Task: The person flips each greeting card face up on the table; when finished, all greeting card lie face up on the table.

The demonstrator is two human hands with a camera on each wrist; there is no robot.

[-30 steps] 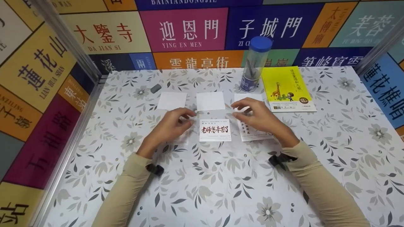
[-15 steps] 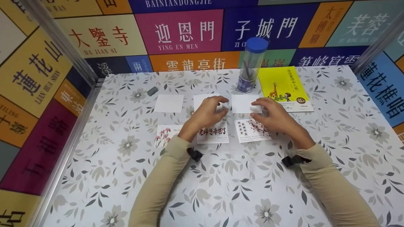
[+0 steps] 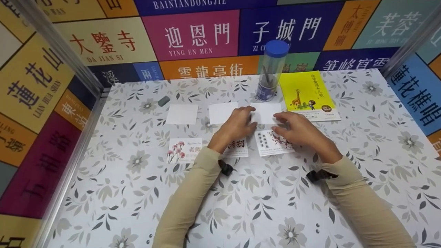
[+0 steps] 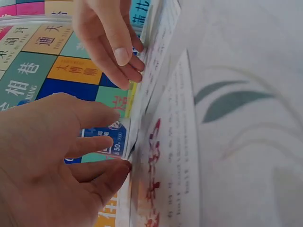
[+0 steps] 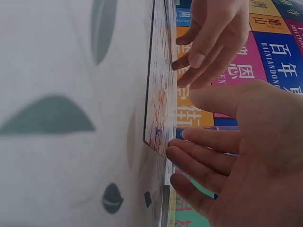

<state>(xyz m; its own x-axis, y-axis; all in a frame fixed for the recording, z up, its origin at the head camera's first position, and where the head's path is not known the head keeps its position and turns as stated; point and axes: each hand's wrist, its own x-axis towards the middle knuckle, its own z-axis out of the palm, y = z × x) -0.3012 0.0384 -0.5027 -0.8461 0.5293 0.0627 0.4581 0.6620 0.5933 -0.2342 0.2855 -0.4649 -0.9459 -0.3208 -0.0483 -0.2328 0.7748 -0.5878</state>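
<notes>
**Both hands set at the right blank card**

Presently the right blank card (image 3: 266,112) is touched at its left edge by the fingertips of the left hand (image 3: 237,126) and at its lower right corner by those of the right hand (image 3: 297,131). Fingers of both hands are loosely bent (whether the card is actually pinched cannot be told). It lies flat on the floral tablecloth (image 3: 262,193), just behind a printed card (image 3: 272,143) and near the blue-capped tube (image 3: 270,70) and yellow book (image 3: 307,96).

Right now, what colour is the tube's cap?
Blue: the cap on the clear tube, clearest in the head view.
</notes>
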